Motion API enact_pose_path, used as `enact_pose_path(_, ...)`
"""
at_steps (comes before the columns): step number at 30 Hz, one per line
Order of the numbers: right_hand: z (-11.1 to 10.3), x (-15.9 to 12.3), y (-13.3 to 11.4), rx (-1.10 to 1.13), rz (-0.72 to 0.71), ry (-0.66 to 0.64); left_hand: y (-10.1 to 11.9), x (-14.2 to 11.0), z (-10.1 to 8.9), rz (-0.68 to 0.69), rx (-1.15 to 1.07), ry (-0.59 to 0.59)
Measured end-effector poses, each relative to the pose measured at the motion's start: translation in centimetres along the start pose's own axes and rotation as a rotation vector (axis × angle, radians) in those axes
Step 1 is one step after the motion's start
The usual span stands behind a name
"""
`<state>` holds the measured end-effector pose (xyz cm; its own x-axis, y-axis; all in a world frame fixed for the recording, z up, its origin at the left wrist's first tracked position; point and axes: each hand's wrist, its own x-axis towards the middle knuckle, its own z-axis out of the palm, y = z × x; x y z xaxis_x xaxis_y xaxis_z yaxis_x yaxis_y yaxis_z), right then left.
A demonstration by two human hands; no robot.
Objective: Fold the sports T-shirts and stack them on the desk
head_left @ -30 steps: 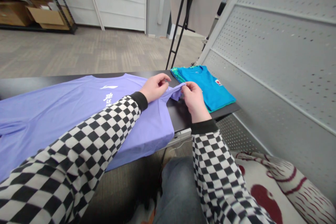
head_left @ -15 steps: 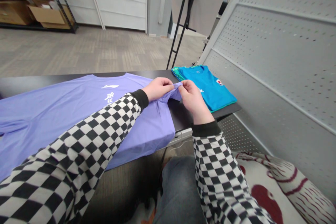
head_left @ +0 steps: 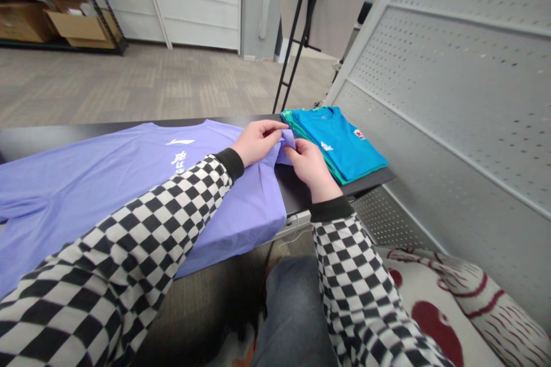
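The right hand [head_left: 310, 167] pinches the purple shirt [head_left: 241, 212] by its sleeve [head_left: 288, 139]; the left hand [head_left: 257, 143] seemingly does too

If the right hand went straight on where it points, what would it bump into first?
Past the purple cloth the right hand pinches, probably the left hand, though depth is unclear.

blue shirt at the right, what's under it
Green fabric peeks out beneath the blue shirt, above the dark table. Most of it is covered, so I cannot count the layers.
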<state>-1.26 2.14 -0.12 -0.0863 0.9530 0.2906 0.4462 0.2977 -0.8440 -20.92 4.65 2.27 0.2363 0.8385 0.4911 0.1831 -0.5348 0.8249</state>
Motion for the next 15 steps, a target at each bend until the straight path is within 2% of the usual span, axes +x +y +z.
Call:
enact_pose_path(4, 0.19, -0.11, -0.31, -0.034, -0.029, 0.072, -0.08, -0.34, 0.21, -0.041, 0.125, -0.052)
enact_pose_path(9, 0.22, -0.24, -0.67, -0.07, -0.056, 0.087, 0.06, -0.31, 0.33, -0.086, 0.215, -0.09)
enact_pose_path(15, 0.12, -0.37, -1.07, -0.13, -0.018, 0.036, 0.12, 0.17, 0.36, 0.075, 0.28, 0.029)
